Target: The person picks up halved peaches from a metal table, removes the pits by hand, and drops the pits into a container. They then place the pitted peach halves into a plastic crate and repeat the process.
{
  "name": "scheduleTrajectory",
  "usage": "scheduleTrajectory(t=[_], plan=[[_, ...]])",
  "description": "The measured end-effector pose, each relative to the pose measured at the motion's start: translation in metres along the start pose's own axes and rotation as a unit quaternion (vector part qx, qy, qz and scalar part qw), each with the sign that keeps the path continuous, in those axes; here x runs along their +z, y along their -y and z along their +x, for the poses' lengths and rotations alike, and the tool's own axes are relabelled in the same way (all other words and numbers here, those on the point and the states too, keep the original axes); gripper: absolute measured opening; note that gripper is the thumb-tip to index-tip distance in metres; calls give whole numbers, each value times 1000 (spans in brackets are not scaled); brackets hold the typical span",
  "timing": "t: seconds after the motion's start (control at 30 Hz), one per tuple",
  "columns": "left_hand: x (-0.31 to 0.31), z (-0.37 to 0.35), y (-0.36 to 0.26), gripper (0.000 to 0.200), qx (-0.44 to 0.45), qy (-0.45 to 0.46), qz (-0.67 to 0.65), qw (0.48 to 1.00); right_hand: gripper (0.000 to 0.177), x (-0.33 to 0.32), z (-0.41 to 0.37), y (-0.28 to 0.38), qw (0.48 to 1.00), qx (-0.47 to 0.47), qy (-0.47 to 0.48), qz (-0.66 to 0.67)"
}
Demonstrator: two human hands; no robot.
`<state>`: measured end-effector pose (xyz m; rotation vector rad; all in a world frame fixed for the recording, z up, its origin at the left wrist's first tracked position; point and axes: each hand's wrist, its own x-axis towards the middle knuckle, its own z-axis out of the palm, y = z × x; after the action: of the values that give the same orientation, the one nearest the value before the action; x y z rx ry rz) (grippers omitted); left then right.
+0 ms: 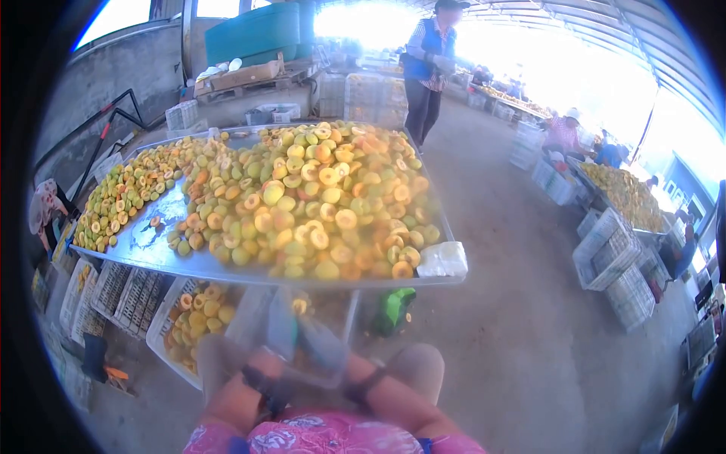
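Head view: fruit status

Halved fruit (346, 219) covers most of the metal table (162, 260), centre-left; some occupies the crate (163, 311), lower left. Judged progress: partial; the heap remains large. Left hand (282, 327), right hand (321, 345): lower centre, blurred, grip indeterminable.

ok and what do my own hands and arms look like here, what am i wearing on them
Your left hand and right hand both look covered in pale blue-grey gloves, though blur hides their texture and any markings. A dark band circles the left wrist, and another shows at the right. The short sleeves are pink, with white patterning on the left one.
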<state>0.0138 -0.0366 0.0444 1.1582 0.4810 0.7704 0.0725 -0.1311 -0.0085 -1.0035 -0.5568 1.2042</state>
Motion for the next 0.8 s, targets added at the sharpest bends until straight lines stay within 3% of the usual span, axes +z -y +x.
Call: scheduleTrajectory(t=[0.03,0.07,0.1,0.13,0.17,0.2,0.23,0.27,0.3,0.33,0.37,0.5,0.57,0.63,0.7,0.73,0.8], plan=[[2,-1,-12,49,-63,41,-23,997,39,1,-3,2,1000,6,0,3],[1,-2,-22,49,-129,76,-47,988,38,4,-6,3,967,-172,-53,-178],[9,-5,-28,49,-90,79,-46,992,37,10,-11,1,873,-333,-94,-343],[9,-3,-25,47,-106,99,-75,987,37,3,-8,-3,845,-293,-86,-438],[11,-4,-21,44,-61,84,-58,993,36,-7,-2,-8,810,-252,-68,-525],[-2,4,2,41,-37,48,-23,998,35,3,-6,8,899,-158,-71,-403],[10,-5,-8,41,-30,6,8,999,35,3,2,1,854,-314,-60,-410],[-16,15,43,43,102,-40,158,981,32,-1,-3,-7,920,-189,-69,-337],[-38,32,60,48,166,5,253,953,29,15,-19,27,960,-64,-78,-263],[-8,8,1,53,-32,39,6,999,33,19,-27,42,987,5,-49,-155],[-7,4,-17,57,-93,62,-53,992,37,22,-31,51,996,73,-21,-48],[-7,4,-26,61,-89,56,-33,994,44,29,-28,56,993,98,-7,-70],[-4,1,-27,62,-81,40,-42,995,40,33,-26,51,992,22,-50,-114],[-8,3,-22,62,-45,29,12,999,40,25,-26,53,994,40,-19,-97],[-37,29,26,64,-49,9,-41,998,38,17,-26,56,994,70,43,-71],[-40,32,32,65,-52,-13,-97,994,38,18,-27,54,994,72,43,-69],[-53,33,39,65,-40,22,-70,997,37,24,-27,50,994,92,20,-56]])
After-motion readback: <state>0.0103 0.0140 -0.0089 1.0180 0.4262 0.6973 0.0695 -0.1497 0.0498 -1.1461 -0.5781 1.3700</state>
